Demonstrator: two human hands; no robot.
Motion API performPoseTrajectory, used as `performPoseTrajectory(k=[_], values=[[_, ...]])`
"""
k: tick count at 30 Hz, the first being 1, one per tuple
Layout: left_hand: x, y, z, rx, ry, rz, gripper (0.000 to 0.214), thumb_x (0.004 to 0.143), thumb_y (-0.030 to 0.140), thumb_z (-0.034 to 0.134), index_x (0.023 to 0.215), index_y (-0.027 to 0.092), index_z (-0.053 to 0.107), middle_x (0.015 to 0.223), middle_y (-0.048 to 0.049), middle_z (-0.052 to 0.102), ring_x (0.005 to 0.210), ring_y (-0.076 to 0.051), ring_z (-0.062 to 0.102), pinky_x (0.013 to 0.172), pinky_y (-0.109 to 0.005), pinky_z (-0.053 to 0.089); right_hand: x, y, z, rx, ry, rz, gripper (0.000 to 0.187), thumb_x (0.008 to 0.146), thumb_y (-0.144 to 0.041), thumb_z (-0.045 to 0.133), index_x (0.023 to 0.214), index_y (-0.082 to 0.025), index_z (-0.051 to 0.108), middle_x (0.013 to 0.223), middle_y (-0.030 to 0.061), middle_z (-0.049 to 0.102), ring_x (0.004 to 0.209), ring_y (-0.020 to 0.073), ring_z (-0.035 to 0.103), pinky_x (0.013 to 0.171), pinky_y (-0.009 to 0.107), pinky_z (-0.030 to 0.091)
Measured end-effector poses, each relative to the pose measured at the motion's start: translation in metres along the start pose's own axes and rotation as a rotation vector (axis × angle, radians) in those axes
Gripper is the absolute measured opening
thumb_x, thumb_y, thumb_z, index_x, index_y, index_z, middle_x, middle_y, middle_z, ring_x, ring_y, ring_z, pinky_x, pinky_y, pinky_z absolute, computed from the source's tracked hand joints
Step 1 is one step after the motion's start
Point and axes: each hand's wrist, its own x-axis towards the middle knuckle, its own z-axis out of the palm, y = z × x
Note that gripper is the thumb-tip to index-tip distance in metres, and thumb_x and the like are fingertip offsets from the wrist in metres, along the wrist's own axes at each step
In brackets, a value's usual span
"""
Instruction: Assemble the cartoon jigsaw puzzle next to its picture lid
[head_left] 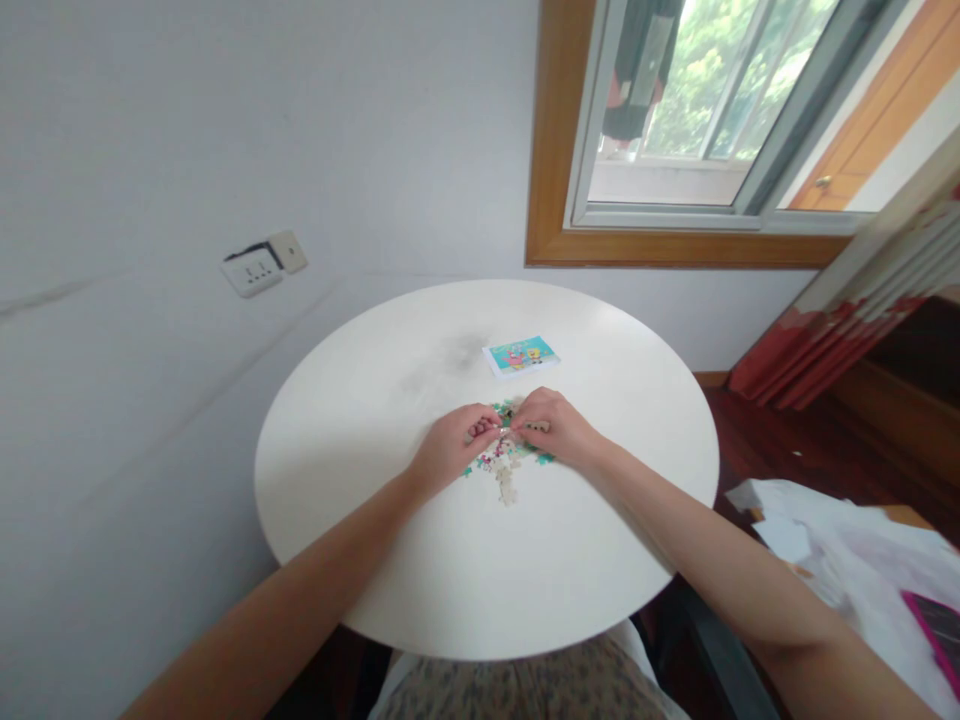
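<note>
A small heap of jigsaw puzzle pieces (pixel 507 468) lies near the middle of a round white table (pixel 375 400). My left hand (pixel 452 444) and my right hand (pixel 553 424) meet over the heap, fingertips almost touching. The fingers of both are curled and pinched together on small puzzle pieces. Parts of the heap are hidden under my hands. Beyond them lies a small picture card (pixel 521 355) with cartoon figures on a blue ground.
The table stands against a white wall with a socket plate (pixel 253 270). A wood-framed window (pixel 660 130) is at the upper right. White paper or cloth (pixel 847 555) lies at the right, beside a red-and-white curtain (pixel 862 300).
</note>
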Motion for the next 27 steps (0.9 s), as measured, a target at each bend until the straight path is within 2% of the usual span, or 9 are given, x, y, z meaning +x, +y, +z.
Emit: performPoseTrajectory(k=[3, 7, 10, 14, 16, 23, 27], values=[[0.003, -0.006, -0.007, 0.099, -0.024, 0.094, 0.019, 0.09, 0.034, 0.05, 0.094, 0.02, 0.062, 0.089, -0.0029, 0.067, 0.084, -0.017, 0.06, 0.081, -0.03, 0.046, -0.005, 0.005, -0.009, -0.075, -0.033, -0.032, 0.017, 0.085, -0.029, 0.06, 0.094, -0.024, 0.074, 0.095, 0.0055, 0.07, 0.096, 0.0185, 0.057, 0.088, 0.033, 0.04], [0.004, -0.017, -0.022, 0.142, -0.069, 0.191, 0.021, 0.092, 0.033, 0.048, 0.093, 0.019, 0.063, 0.09, -0.0052, 0.065, 0.09, -0.018, 0.057, 0.087, -0.032, 0.042, -0.015, 0.006, -0.022, -0.066, -0.16, -0.078, 0.024, 0.082, -0.035, 0.064, 0.102, -0.023, 0.072, 0.101, 0.0074, 0.066, 0.095, 0.0183, 0.055, 0.089, 0.033, 0.041], [0.0, -0.024, -0.033, 0.141, -0.179, 0.184, 0.023, 0.091, 0.037, 0.05, 0.088, 0.018, 0.063, 0.089, -0.0053, 0.059, 0.087, -0.017, 0.055, 0.082, -0.029, 0.043, -0.02, 0.004, -0.024, -0.102, -0.206, -0.065, 0.029, 0.079, -0.039, 0.067, 0.104, -0.023, 0.07, 0.104, 0.0084, 0.061, 0.097, 0.0195, 0.052, 0.09, 0.035, 0.039], [-0.008, -0.026, -0.041, 0.129, -0.354, 0.135, 0.034, 0.078, 0.05, 0.065, 0.092, 0.019, 0.06, 0.089, -0.0026, 0.056, 0.082, -0.016, 0.053, 0.074, -0.026, 0.042, -0.019, 0.002, -0.016, -0.105, -0.205, -0.053, 0.021, 0.083, -0.032, 0.062, 0.1, -0.022, 0.069, 0.104, 0.0083, 0.058, 0.098, 0.0201, 0.049, 0.091, 0.035, 0.038], [-0.01, -0.023, -0.042, 0.134, -0.395, 0.122, 0.04, 0.073, 0.053, 0.068, 0.095, 0.02, 0.058, 0.088, -0.0014, 0.055, 0.081, -0.016, 0.053, 0.074, -0.026, 0.042, -0.018, 0.001, -0.012, -0.105, -0.205, -0.04, 0.018, 0.083, -0.029, 0.061, 0.098, -0.021, 0.067, 0.103, 0.008, 0.057, 0.099, 0.0208, 0.048, 0.091, 0.035, 0.037], [-0.009, -0.014, -0.028, 0.169, -0.351, 0.194, 0.039, 0.081, 0.051, 0.061, 0.105, 0.02, 0.057, 0.094, -0.0045, 0.057, 0.09, -0.02, 0.052, 0.081, -0.03, 0.041, -0.014, -0.005, 0.007, -0.147, -0.164, -0.031, 0.012, 0.083, -0.02, 0.056, 0.092, -0.02, 0.063, 0.099, 0.007, 0.057, 0.099, 0.0204, 0.046, 0.088, 0.034, 0.036], [-0.007, -0.016, -0.021, 0.167, -0.332, 0.232, 0.036, 0.086, 0.046, 0.055, 0.112, 0.021, 0.057, 0.1, -0.007, 0.057, 0.096, -0.022, 0.052, 0.086, -0.033, 0.041, -0.01, 0.0, 0.012, -0.14, -0.09, -0.032, 0.017, 0.088, -0.022, 0.05, 0.098, -0.019, 0.064, 0.096, 0.0078, 0.058, 0.094, 0.0192, 0.048, 0.086, 0.034, 0.037]])
